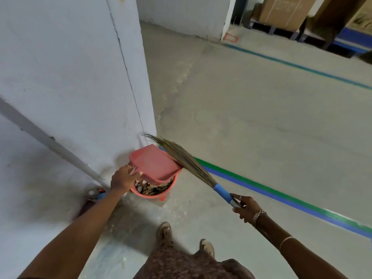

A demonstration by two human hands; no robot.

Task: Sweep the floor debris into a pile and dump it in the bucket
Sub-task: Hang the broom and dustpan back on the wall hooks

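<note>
Your left hand (123, 178) is closed around the handle of a pink dustpan (154, 165), holding it tipped over a pink bucket (155, 195) that stands on the floor against the foot of a pale painted wall (66, 77). Dark, leafy debris (153, 189) already lies inside the bucket; whether any remains in the pan cannot be told from this angle. Your right hand (246, 207) grips the blue-wrapped handle of a grass broom (181, 158), whose long bristles rest across the right edge of the pan and fan up toward the wall corner. You appear to be at the dumping step. To do it well, keep the pan's lip inside the bucket rim, tilt it more steeply, and draw the bristles down the pan toward the bucket so fine dust drops in rather than spilling over the near side. Move slowly, since light scraps could scatter. Underfoot is a smooth grey concrete floor (261, 109), dusty near your shoes (165, 231), crossed by a green and blue painted stripe (281, 196) running from just beside the bucket toward the near right. A second blue line lies farther off. Far right, cardboard boxes (281, 13) sit on pallets, suggesting a warehouse.
</note>
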